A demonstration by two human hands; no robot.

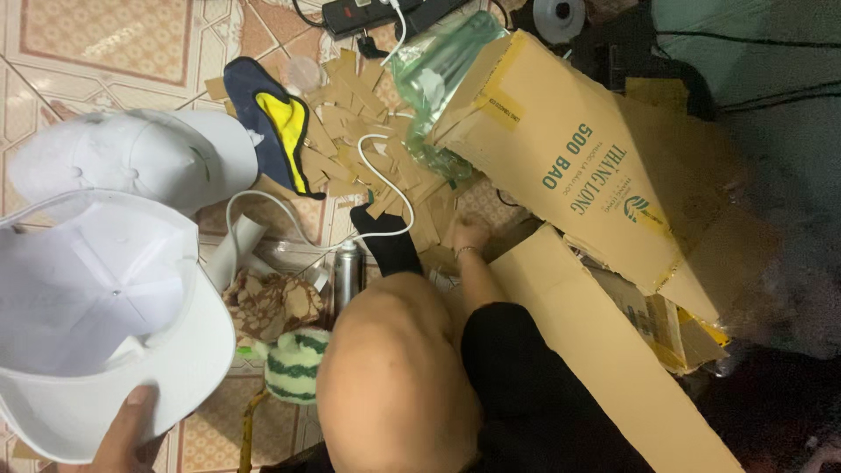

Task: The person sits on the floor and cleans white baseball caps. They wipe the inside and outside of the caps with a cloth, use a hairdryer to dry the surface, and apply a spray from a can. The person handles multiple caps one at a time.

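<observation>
So left hand (123,434) pinches the white cap (105,324) by its brim; right hand (469,235) rests flat on cardboard bits (350,131). Grip's thin w/ just fingertips, cap may slip.

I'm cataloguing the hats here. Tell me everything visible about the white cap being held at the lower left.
The white cap is a fabric baseball cap seen upside down, its hollow crown facing the camera with inner seam tapes crossing the panels. The broad brim curves toward the lower right. The left hand holds it at the brim's lower edge, thumb on top. It is lifted above the tiled floor, overlapping a second white cap behind.
</observation>
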